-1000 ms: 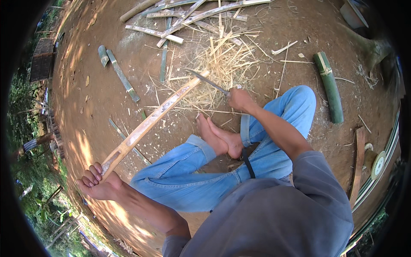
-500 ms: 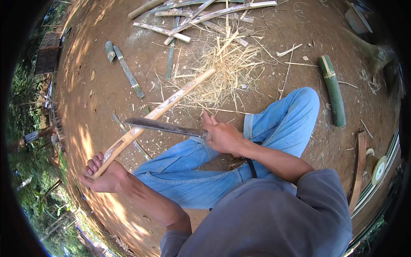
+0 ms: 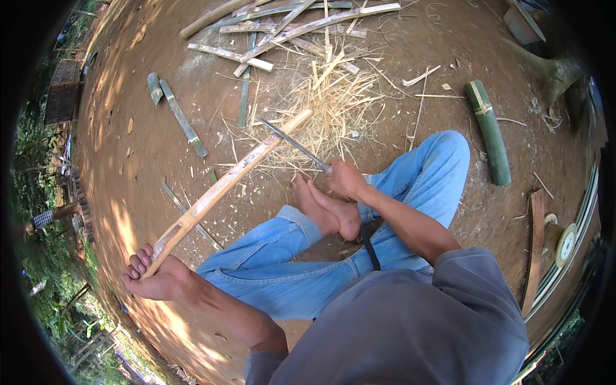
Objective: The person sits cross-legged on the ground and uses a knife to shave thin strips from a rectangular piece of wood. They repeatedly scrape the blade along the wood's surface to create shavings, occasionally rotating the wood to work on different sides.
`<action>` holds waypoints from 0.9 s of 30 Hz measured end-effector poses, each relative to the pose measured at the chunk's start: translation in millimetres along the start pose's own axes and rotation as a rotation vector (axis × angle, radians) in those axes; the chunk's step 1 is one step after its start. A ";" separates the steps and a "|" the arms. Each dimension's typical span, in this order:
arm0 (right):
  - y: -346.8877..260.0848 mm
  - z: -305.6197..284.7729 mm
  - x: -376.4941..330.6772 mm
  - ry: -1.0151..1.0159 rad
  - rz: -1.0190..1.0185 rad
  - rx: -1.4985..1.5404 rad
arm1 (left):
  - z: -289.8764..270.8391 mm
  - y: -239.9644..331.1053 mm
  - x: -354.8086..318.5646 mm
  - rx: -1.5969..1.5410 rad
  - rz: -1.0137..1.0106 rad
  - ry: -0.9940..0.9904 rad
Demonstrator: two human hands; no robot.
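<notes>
My left hand (image 3: 156, 274) is closed round the near end of a long split bamboo strip (image 3: 221, 186), which slants up and to the right, away from me. In my right hand (image 3: 346, 179) is the handle of a machete (image 3: 296, 145). Its dark blade lies across the strip near the far end, and the tip reaches past the strip's left edge. The handle is mostly hidden in my fist. Below the far end of the strip, a heap of pale shavings (image 3: 340, 96) lies on the ground, just beyond my bare feet.
Several split bamboo pieces (image 3: 282, 37) lie crisscrossed beyond the shavings. A green bamboo section (image 3: 491, 138) rests to the right, near a brown wooden plank (image 3: 535, 250) and a round spool-like object (image 3: 564, 247). Thin green strips (image 3: 183, 119) lie at left. A basin (image 3: 523, 25) stands far right.
My right hand has moved up and away with the machete, and the blade has gone from the strip's middle to near its far end. My feet now show. The left hand keeps its grip.
</notes>
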State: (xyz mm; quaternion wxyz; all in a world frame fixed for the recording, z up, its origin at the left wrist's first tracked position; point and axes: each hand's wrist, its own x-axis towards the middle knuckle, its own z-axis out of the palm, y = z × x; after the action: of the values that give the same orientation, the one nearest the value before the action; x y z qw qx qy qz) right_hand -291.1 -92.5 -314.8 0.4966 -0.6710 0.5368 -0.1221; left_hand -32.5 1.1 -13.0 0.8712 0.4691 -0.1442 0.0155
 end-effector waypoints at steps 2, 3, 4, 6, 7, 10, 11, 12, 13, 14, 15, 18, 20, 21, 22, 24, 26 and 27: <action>-17.9 5.4 -12.1 -0.024 -0.082 0.020 | -8.5 -1.2 6.0 -0.004 -0.008 -0.015; -21.1 1.1 -13.3 -0.024 -0.096 -0.020 | -11.4 -0.3 9.0 -0.011 -0.020 -0.038; -23.4 -3.0 -14.1 -0.024 -0.109 -0.059 | -13.6 -1.1 11.1 -0.017 -0.031 -0.061; -14.7 -3.8 -13.2 -0.026 -0.083 -0.079 | -3.6 -0.9 5.2 -0.011 -0.017 -0.014; 2.0 -4.8 3.0 -0.016 -0.049 -0.061 | -2.9 -2.0 4.9 -0.004 -0.019 -0.016; -10.7 -2.4 -7.1 -0.068 -0.050 -0.030 | -7.1 -3.5 10.6 0.008 0.003 -0.002; -17.5 -1.8 -15.1 -0.092 -0.113 -0.068 | -6.9 -4.2 10.7 0.003 0.013 0.008; -22.8 -4.6 -19.1 -0.117 -0.177 -0.106 | -6.1 -4.7 9.7 0.003 0.012 0.008; -25.8 -13.3 -15.8 -0.105 -0.160 -0.138 | -4.3 -4.7 8.3 0.004 0.012 0.009; -13.1 -10.7 -10.5 -0.057 -0.087 -0.116 | -0.8 -3.8 5.8 0.010 -0.001 0.001; 4.1 -6.2 5.3 -0.003 -0.029 -0.095 | 4.1 -4.4 5.1 0.004 -0.003 0.012; -3.0 1.1 1.6 -0.059 -0.003 -0.021 | -1.9 -5.0 11.1 0.056 0.012 0.013; -19.9 -5.2 -13.4 -0.117 -0.120 -0.042 | -9.0 -2.4 14.9 0.036 0.000 -0.013; -10.3 -4.2 -5.5 -0.067 -0.063 -0.027 | -7.9 -0.8 14.5 0.028 -0.012 -0.033; 5.7 -2.1 10.7 -0.017 -0.006 -0.012 | -4.8 -1.5 12.9 0.026 -0.014 -0.013; 6.6 -0.8 22.8 0.021 0.048 -0.002 | 6.9 -5.7 12.4 0.014 -0.007 0.022; 3.9 4.3 23.8 -0.017 0.059 -0.018 | 10.5 -8.0 11.0 0.012 0.012 0.031; -1.6 3.3 13.9 -0.039 -0.024 -0.048 | 7.5 -8.1 9.2 0.020 0.020 0.045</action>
State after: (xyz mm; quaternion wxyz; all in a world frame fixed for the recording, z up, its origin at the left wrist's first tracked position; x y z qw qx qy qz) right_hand -282.4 -102.5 -320.2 0.4892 -0.6915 0.5217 -0.1020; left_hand -24.2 -10.6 -13.2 0.8694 0.4756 -0.1290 0.0364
